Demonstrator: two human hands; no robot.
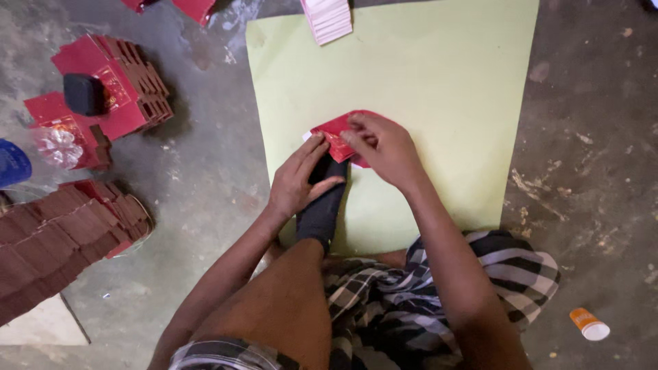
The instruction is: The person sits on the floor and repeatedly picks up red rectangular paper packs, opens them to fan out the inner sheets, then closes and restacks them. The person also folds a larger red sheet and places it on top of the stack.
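I see a grey concrete floor (205,185) with a pale green sheet (445,89) spread on it. My left hand (296,181) and right hand (384,147) both pinch a small red card (337,131) against the sheet, beside a foot in a dark sock (322,212). Stacks of red boxes (130,85) stand at left, their contents hidden; an orange bottle (588,324) lies right.
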